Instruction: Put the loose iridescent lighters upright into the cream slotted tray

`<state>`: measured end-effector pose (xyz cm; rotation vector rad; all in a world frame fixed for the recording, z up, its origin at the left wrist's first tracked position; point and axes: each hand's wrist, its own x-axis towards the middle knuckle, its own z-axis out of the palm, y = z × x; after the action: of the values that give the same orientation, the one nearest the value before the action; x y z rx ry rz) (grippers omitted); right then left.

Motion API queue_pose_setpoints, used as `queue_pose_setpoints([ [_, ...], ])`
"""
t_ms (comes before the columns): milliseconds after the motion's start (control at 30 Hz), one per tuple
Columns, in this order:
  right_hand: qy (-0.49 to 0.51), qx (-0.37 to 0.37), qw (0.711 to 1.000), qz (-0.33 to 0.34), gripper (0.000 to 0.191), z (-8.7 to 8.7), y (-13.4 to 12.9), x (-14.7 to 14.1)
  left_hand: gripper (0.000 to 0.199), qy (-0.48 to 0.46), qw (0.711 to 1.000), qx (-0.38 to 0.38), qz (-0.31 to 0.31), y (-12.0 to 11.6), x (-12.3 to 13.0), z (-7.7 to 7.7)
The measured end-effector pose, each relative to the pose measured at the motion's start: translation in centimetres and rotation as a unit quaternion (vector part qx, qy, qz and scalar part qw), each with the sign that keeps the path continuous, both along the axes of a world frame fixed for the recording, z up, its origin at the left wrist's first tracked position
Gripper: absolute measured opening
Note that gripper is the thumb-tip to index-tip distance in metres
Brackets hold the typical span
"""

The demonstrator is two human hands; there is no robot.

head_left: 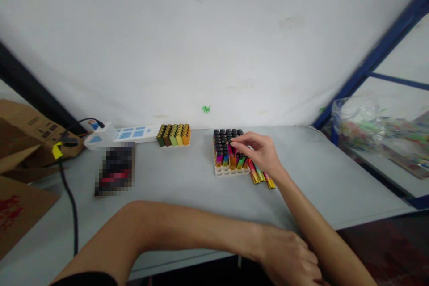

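Note:
My right hand reaches over a white slotted tray near the wall. Its thumb and fingers pinch the top of a purple-and-orange lighter, which stands upright above the tray's front part and a little higher than its neighbours. Rows of black-topped lighters fill the tray behind it, while slots along the front edge show bare. Loose shiny multicoloured lighters lie on the table below my right wrist, their upper ends partly covered. My left hand is curled beside my right forearm at the table's front edge; its palm is hidden.
A second block of gold-topped lighters stands left of the tray. Farther left are a white power strip, a pixelated dark item, a black cable and cardboard boxes. Plastic bags lie beyond the blue frame.

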<state>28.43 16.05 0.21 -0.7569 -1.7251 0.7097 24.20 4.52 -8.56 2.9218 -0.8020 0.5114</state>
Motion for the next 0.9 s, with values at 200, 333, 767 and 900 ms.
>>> queue_pose_setpoints([
  [200, -0.128, 0.065, 0.989, -0.024, 0.018, -1.1, -0.9, 0.7, 0.027, -0.030, 0.994, -0.004, 0.109, 0.9, -3.5, 1.5],
  [333, -0.222, 0.109, 0.969, 0.007, 0.025, -1.0, -0.8, 0.9, 0.026, -0.056, 0.986, -0.001, 0.160, 1.7, -5.8, 1.9],
  [767, -0.355, 0.137, 0.923, 0.053, 0.016, 0.5, -0.9, -0.1, 0.018, -0.085, 0.951, 0.035, 0.296, 2.8, -12.1, 3.3],
  [900, -0.350, 0.126, 0.927, 0.043, 0.012, 0.1, -0.7, -0.2, 0.011, -0.054, 0.938, 0.043, 0.339, 3.5, -12.8, 3.6],
])
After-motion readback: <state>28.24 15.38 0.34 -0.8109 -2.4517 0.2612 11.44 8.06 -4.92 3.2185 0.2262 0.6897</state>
